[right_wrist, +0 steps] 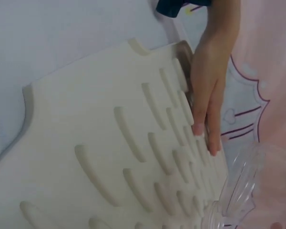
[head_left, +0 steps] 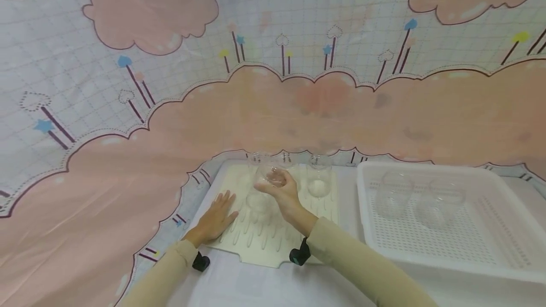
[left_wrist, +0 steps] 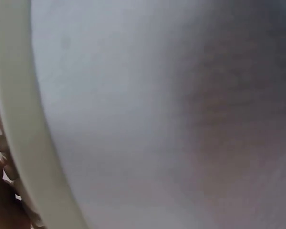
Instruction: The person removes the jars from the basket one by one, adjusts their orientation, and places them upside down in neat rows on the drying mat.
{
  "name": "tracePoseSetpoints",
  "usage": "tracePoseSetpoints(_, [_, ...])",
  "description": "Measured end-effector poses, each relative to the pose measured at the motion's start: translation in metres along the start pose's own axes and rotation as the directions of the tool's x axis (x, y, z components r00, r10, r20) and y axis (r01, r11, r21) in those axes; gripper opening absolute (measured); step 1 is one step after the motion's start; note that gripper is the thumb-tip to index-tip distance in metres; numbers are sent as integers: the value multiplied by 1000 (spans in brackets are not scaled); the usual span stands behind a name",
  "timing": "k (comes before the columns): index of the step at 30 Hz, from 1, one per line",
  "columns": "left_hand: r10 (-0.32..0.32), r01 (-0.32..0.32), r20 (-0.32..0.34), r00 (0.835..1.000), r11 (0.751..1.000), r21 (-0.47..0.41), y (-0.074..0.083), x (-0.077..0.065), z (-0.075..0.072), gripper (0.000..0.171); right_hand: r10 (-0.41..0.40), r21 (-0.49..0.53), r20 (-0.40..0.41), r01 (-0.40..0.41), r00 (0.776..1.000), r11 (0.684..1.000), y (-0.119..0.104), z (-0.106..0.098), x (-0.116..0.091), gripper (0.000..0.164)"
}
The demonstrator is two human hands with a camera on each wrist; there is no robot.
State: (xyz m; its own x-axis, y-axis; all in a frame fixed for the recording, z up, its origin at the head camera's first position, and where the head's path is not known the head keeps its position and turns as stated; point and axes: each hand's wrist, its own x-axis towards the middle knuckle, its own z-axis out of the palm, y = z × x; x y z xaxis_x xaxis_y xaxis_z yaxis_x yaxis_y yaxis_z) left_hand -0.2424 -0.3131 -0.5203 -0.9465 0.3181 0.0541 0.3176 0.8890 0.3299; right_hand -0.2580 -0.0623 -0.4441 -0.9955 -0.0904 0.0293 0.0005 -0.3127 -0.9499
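My right hand (head_left: 283, 193) grips a clear drinking glass (head_left: 257, 202) over the cream drying board (head_left: 256, 248). In the right wrist view, this see-through glass (right_wrist: 240, 179) shows at the lower right. Flat, with its fingers spread, my left hand (head_left: 215, 217) rests on the board's left side. The right wrist view has the left hand (right_wrist: 212, 95) lying along the board's edge. Behind the held glass, more clear glasses stand at the far side, one of them a glass (head_left: 319, 179) to the right. The left wrist view is mostly blurred white cloth beside the board's rim (left_wrist: 19, 109).
To the right of the board sits a white perforated basket (head_left: 431, 269). Inside it are two clear glasses, a left one (head_left: 393, 195) and a right one (head_left: 439, 205). White cloth (head_left: 239, 283) covers the table, and a patterned curtain (head_left: 273, 108) hangs behind.
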Motion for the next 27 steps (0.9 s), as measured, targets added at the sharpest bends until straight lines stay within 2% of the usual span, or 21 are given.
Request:
tracePoseSetpoints(8, [-32,26,111,993,998,53,1,4,-4,65,3,-79,59,1,998,997,6,4,3,71])
tracePoseSetpoints(14, [-23,17,89,996,998,67,-1,4,-4,64,-1,-134,110,16,994,991,13,9,7,72])
tracePoseSetpoints(20, [0,-8,82,997,996,91,-3,5,-2,65,-6,-178,118,27,993,984,17,13,9,72])
tracePoseSetpoints(27, [-38,25,131,991,994,104,3,3,-7,65,4,-271,128,31,992,962,25,17,7,74])
